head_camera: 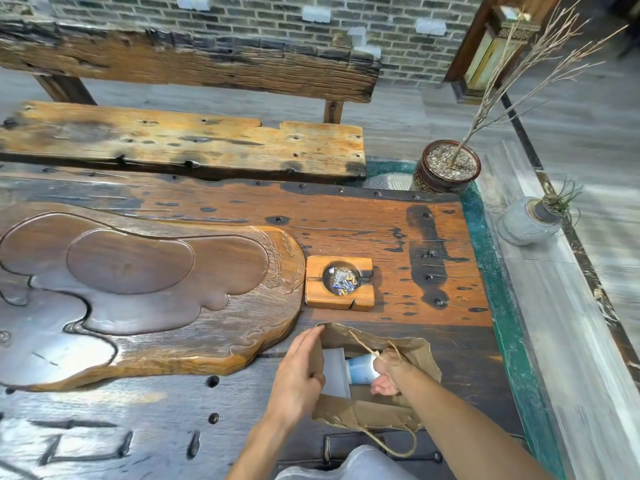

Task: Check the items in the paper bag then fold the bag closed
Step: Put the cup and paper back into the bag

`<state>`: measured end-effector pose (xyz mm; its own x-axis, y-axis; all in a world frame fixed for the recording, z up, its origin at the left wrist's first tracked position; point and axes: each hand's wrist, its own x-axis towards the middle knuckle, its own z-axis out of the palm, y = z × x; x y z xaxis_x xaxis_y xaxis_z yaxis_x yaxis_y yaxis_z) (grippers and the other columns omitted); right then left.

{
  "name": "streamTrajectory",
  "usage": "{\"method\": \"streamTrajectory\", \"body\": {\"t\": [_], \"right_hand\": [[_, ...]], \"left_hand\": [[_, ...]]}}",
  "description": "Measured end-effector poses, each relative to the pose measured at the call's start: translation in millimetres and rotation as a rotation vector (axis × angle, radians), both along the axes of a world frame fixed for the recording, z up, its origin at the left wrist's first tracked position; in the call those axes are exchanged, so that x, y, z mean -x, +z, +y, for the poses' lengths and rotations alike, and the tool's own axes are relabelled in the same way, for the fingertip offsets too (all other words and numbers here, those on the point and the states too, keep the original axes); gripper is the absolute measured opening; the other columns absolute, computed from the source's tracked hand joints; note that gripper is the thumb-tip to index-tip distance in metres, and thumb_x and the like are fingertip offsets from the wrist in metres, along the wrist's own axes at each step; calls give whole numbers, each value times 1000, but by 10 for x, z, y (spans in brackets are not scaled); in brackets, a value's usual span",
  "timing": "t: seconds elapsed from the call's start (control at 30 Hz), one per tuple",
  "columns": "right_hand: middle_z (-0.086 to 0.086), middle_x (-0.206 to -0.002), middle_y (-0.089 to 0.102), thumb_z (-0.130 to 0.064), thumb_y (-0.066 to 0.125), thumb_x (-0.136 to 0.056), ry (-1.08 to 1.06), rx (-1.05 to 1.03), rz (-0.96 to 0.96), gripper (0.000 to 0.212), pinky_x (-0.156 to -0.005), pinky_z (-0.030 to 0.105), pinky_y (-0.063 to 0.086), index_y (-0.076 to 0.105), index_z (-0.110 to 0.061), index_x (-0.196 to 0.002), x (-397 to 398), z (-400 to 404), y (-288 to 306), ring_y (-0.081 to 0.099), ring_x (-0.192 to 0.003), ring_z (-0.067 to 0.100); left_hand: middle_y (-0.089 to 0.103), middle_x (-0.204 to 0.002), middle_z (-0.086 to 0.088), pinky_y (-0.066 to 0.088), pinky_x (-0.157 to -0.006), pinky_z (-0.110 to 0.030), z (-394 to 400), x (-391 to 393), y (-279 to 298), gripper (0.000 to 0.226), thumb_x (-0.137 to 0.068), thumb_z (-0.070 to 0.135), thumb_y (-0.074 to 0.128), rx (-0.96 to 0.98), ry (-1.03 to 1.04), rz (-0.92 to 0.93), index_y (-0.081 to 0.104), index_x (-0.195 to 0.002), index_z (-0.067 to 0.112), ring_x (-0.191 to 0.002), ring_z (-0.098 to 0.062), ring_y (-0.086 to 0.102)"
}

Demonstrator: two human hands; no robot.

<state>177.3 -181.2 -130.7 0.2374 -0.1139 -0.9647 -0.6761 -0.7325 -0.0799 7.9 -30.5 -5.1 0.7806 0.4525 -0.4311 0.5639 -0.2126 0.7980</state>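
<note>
Head view: rough, nail-studded wooden table (pixel 346 216) carries a smooth carved tea tray (pixel 145 292), beyond the left hand (pixel 298 375). Crumpled brown paper bag (pixel 367 410) stands open between both hands; left fingers pinch its edge, right hand (pixel 389 375) reaches inside, curled round a white-and-blue cup (pixel 362 370). Square wooden ashtray (pixel 339 284) sits just beyond.

Your brown paper bag (pixel 367 408) stood open just below the wooden ashtray (pixel 339 283), showing a white-and-blue bottle (pixel 362 368) and white box (pixel 334 370).
</note>
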Motion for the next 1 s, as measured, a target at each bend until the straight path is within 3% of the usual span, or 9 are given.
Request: {"method": "streamTrajectory", "body": {"t": [0.07,0.2,0.33,0.43,0.5,0.63,0.73,0.83,1.0], "right_hand": [[26,-90,69,-15,46,-100,-12,46,-27,23,-25,17,40,53,6,-102,28,31,57,70,-72,40],[21,-75,65,-5,41,-99,197,92,-131,18,-27,14,38,55,2,-107,65,84,273,63,-32,25],[20,-93,70,-1,41,-96,465,82,-319,20,-30,18,41,54,-10,-109,128,58,452,66,-49,23],[14,-110,68,0,51,-91,594,56,-391,17,-44,26,58,55,-15,-98,145,-19,482,76,-68,27],[10,-104,66,3,54,-87,665,48,-436,19,-53,28,60,54,-16,-83,145,-80,466,74,-71,25],[5,-89,56,4,50,-84,829,79,-509,37,-66,34,53,40,-24,-63,155,-143,407,58,-73,23],[10,-102,59,-1,50,-86,927,97,-480,17,-76,33,50,57,-17,-83,180,-160,404,57,-84,22],[16,-126,59,-5,56,-87,994,125,-487,36,-89,34,53,60,-8,-122,193,-156,372,63,-102,24],[15,-131,59,-6,59,-88,1048,137,-495,36,-93,31,51,60,-9,-124,209,-167,407,62,-116,25]], "left_hand": [[36,-142,21,22,-113,-15,-6,0,17,90,-69,-15,49,6,8,-1,39,-146,30,-134,6,28],[35,-142,22,25,-115,-20,-6,19,47,89,-71,-15,49,25,24,-3,38,-147,31,-133,7,27],[35,-141,22,23,-112,-16,-15,24,79,89,-73,-17,50,36,34,-9,36,-147,30,-132,7,25],[35,-141,22,28,-117,-24,-19,27,86,88,-74,-16,50,45,49,-12,36,-147,30,-132,7,25],[35,-140,22,32,-118,-31,-17,32,88,88,-74,-16,50,53,53,-12,36,-147,30,-131,7,26],[36,-142,20,29,-119,-28,-24,24,103,87,-75,-16,51,56,55,-18,36,-148,30,-131,8,25],[34,-140,22,29,-119,-30,-23,20,104,87,-75,-16,51,58,53,-16,36,-148,29,-131,7,23],[35,-141,21,31,-119,-30,-20,18,94,86,-75,-16,50,52,50,-16,36,-148,29,-131,7,23],[35,-139,23,37,-115,-37,-24,28,54,87,-74,-15,51,40,34,-19,38,-147,29,-133,5,27]]}}
